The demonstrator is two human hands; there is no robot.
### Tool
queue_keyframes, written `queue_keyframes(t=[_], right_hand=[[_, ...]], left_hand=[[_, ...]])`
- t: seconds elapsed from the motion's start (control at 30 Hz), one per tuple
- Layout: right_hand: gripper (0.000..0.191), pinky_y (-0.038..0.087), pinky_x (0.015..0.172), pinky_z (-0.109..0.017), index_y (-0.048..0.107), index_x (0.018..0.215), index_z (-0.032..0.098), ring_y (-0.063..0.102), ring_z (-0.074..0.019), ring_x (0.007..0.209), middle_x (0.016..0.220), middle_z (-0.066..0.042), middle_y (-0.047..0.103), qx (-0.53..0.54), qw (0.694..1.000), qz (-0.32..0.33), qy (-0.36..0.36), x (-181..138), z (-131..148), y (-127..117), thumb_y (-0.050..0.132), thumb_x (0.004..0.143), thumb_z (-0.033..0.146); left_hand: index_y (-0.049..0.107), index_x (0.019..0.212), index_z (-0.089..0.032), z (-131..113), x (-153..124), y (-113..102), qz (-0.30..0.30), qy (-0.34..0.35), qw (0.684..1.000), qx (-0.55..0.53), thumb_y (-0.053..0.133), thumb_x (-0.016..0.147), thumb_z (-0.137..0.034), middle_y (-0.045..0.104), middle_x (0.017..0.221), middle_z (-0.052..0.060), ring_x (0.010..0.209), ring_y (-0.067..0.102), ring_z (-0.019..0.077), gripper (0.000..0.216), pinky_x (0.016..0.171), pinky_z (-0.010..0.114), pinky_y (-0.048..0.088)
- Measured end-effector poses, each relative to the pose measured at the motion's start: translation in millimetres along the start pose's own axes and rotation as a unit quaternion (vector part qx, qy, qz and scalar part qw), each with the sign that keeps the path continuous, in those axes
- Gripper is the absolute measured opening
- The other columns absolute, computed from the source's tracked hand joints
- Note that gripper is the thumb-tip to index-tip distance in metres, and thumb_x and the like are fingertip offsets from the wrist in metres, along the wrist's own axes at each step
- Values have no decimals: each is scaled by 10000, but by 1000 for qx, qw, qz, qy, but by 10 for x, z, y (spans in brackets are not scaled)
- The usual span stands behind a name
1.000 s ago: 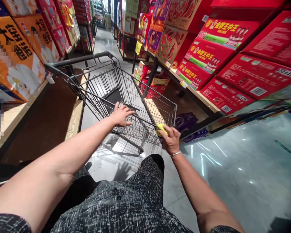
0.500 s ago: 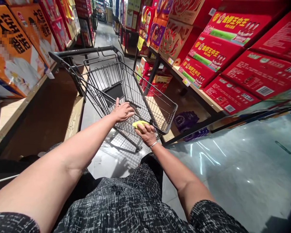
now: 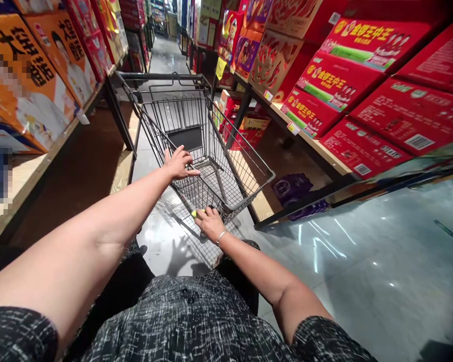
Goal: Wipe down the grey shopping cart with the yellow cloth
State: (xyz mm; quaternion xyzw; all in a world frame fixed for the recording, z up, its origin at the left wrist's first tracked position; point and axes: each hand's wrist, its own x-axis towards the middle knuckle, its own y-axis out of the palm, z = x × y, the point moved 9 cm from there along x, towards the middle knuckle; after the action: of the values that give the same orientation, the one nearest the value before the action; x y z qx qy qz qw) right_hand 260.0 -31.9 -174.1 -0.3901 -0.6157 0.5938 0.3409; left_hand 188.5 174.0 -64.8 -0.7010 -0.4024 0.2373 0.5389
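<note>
A grey wire shopping cart [image 3: 245, 163] stands in the aisle just ahead of me, its basket empty. My left hand [image 3: 178, 163] grips the cart's left rim, fingers curled over the wire. My right hand [image 3: 209, 222] presses a small yellow cloth [image 3: 197, 213] against the near lower front of the cart, fingers closed over it. A thin bracelet sits on the right wrist.
Shelves of red boxes [image 3: 335, 85] line the right side, with purple packs [image 3: 291, 188] on the floor under them. Orange and yellow boxes [image 3: 26, 85] fill the left shelf [image 3: 30, 186]. The glossy grey floor [image 3: 362, 261] stretches right and down the aisle.
The cart has swung to point straight down the aisle. My right hand with the yellow cloth moved down and left along the cart's front. My left hand stayed on the rim.
</note>
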Motion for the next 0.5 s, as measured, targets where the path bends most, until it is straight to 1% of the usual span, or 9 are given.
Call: queue_keyframes(t=[0.07,0.1,0.13,0.17,0.23,0.3,0.4,0.47,0.5], right_hand=[[323,364,912,-430,640,1221,307,384,-272,1222,1480,-30,468,-15,994,-102,34,-75,-60,-492,385,1023,297],[331,353,922,-437,614,1267,330,360,-281,1255,1500,-20,455,-19,988,-145,53,-128,-96,-681,394,1021,295],[343,342,939,-446,589,1306,349,338,-287,1284,1514,-15,445,-20,982,-173,68,-178,-125,-794,413,1017,289],[356,332,960,-454,571,1329,363,325,-289,1304,1520,-11,442,-19,980,-183,78,-216,-147,-824,431,1011,282],[359,326,995,-459,574,1327,367,327,-284,1325,1519,-10,449,-13,984,-156,84,-246,-159,-641,447,1005,273],[326,342,1014,-450,620,1266,333,343,-280,1334,1509,-20,460,-6,993,-82,79,-236,-137,-232,439,1003,266],[280,365,1031,-442,685,1139,267,376,-277,1317,1466,-60,486,12,997,44,62,-224,-41,374,447,992,246],[269,382,1006,-432,703,1090,254,415,-266,1258,1405,-74,524,26,994,100,38,-227,68,528,457,984,231],[275,391,980,-421,704,1096,264,430,-257,1220,1380,-70,538,33,993,108,24,-228,129,493,455,984,227]], left_hand=[[717,1025,-274,-128,-66,25,16,31,999,13,640,771,-703,525,1430,62,1504,132,409,504,1124,728,-101],[725,1033,-284,-230,-114,52,27,59,998,14,616,794,-697,547,1412,52,1498,163,401,489,1120,723,-128],[729,1043,-292,-344,-171,85,39,91,995,9,585,830,-677,581,1375,42,1486,215,381,464,1128,707,-139],[731,1057,-296,-455,-233,116,47,123,991,1,551,869,-648,617,1326,35,1467,271,355,438,1147,684,-131],[723,1095,-289,-611,-345,161,42,164,985,-17,504,920,-589,659,1248,34,1433,341,317,410,1193,633,-62],[706,1137,-264,-662,-421,191,25,175,984,-33,503,931,-547,654,1247,50,1440,327,309,405,1221,577,60],[680,1154,-228,-638,-475,228,10,176,983,-56,525,920,-531,605,1321,72,1479,250,306,413,1208,501,212],[665,1146,-236,-598,-480,242,14,169,983,-68,521,919,-556,581,1356,68,1497,210,306,418,1194,510,238],[659,1139,-246,-577,-478,244,18,162,984,-73,514,920,-572,573,1369,63,1503,197,307,419,1190,530,231]])
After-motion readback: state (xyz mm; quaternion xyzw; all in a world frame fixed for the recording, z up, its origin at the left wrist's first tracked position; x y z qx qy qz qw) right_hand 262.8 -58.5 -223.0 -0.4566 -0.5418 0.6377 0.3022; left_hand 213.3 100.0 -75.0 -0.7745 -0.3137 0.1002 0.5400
